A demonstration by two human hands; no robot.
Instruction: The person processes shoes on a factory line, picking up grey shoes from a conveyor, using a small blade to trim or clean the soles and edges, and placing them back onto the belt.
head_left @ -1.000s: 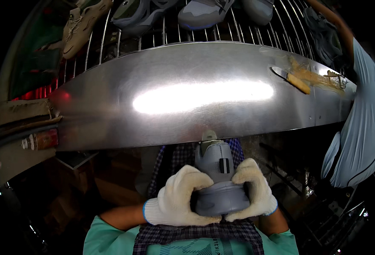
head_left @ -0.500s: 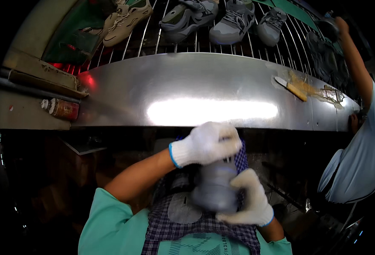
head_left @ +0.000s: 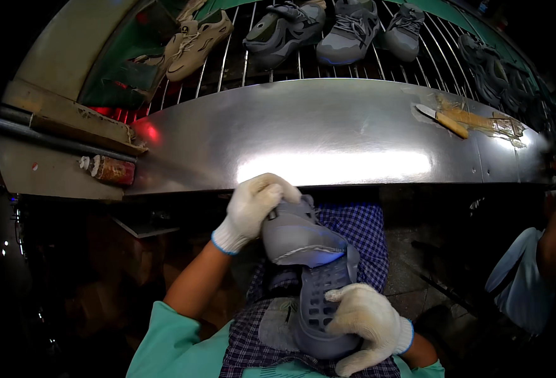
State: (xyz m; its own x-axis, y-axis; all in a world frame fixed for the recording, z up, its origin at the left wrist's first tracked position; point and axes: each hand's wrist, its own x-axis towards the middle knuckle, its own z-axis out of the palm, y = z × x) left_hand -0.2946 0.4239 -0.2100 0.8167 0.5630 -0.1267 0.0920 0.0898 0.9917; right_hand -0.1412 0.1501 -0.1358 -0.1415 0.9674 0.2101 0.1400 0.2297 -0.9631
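Since half a second ago, the left hand [head_left: 253, 208] has slid onto the shoe's [head_left: 309, 271] heel end, and the shoe now lies tilted, sole up. Both hands wear white knit gloves; the left grip is clamped on the grey upper, the right hand [head_left: 366, 324] clamped on the ribbed grey sole near the lap. Beyond the grips, the shiny steel bench [head_left: 328, 138] carries one knife [head_left: 442, 121]. Four sneakers [head_left: 347, 31] show on the wire rack [head_left: 240, 63]; darker ones at right are unclear.
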